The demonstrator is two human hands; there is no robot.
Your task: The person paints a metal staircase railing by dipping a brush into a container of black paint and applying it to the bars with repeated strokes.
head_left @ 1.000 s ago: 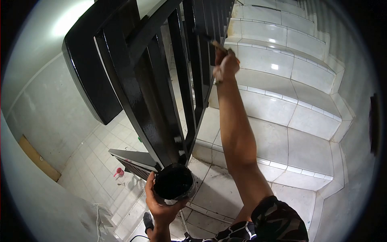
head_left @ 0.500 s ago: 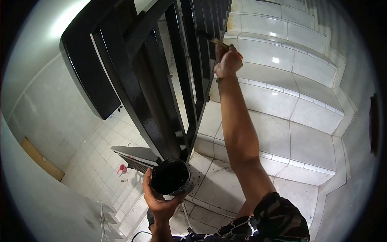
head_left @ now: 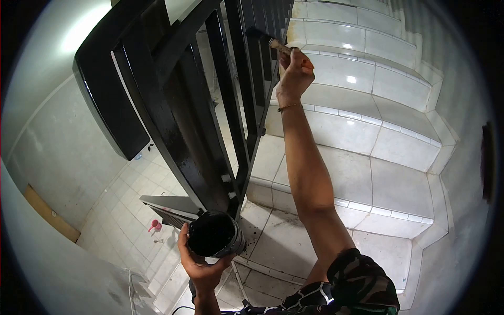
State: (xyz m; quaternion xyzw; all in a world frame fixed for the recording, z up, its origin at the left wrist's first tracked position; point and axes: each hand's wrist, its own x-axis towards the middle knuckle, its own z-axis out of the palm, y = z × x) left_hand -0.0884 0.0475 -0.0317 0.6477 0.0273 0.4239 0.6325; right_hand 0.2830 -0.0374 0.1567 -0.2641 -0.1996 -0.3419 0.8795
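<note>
My right hand (head_left: 295, 76) is closed around the handle of a paintbrush (head_left: 277, 45), arm stretched forward. The brush's dark bristles are at the bars of a black metal railing (head_left: 239, 79), overlapping one of them in this view. Lower down, my left hand (head_left: 202, 270) grips a round paint can (head_left: 214, 234) from beneath and the side. Black paint coats its inside and rim, and the mouth faces up toward me. The can sits close to the foot of the railing's thick post (head_left: 197, 131).
White tiled stairs (head_left: 349, 128) climb on the right beside a grey wall (head_left: 462, 220). Dark drips spot the tile near the can. Down on the lower floor at left lies a pink dipper (head_left: 155, 226). A white cable (head_left: 131, 289) hangs at lower left.
My right hand and the brush have shifted slightly up and left along the railing bars. The can in my left hand appears slightly further left and lower as the view shifts.
</note>
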